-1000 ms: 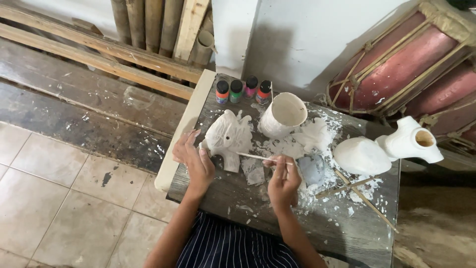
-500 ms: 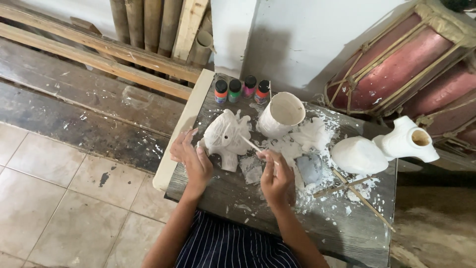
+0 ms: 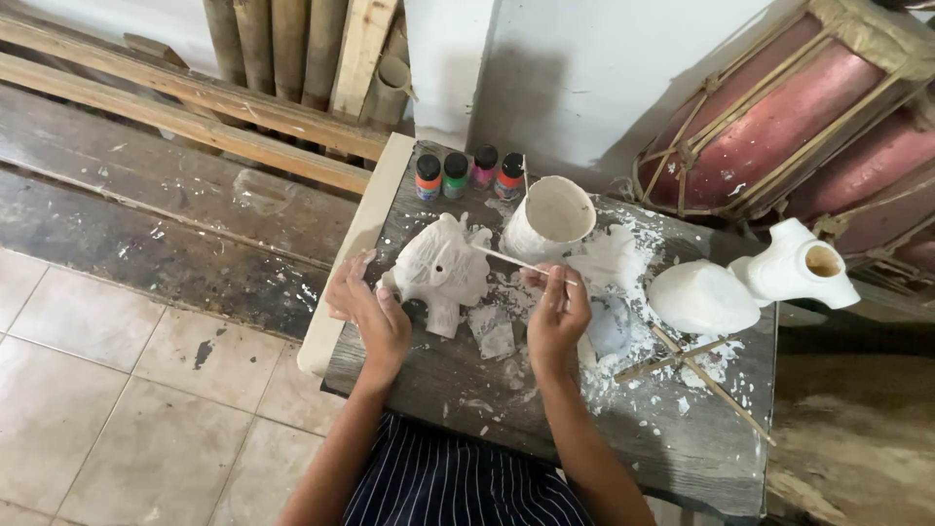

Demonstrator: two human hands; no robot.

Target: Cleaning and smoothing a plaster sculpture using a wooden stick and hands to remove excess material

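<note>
A white plaster animal figure (image 3: 443,268) stands on a dark wooden table (image 3: 506,390). My left hand (image 3: 368,312) rests against its left side, fingers touching it. My right hand (image 3: 557,317) pinches a thin stick (image 3: 511,260) whose white tip reaches the figure's upper right. A white cup (image 3: 547,221) stands just behind the stick. White plaster crumbs (image 3: 614,292) lie scattered to the right of my right hand.
Several small paint bottles (image 3: 467,171) line the table's far edge. A white bust-like plaster form (image 3: 755,282) lies at the right, with crossed sticks (image 3: 696,365) before it. Bamboo poles (image 3: 282,49), planks and red drums (image 3: 799,127) stand behind. Tiled floor (image 3: 107,390) is at the left.
My right hand has moved up and swung the stick so its tip now touches the figure's upper right. My left hand stays against the figure.
</note>
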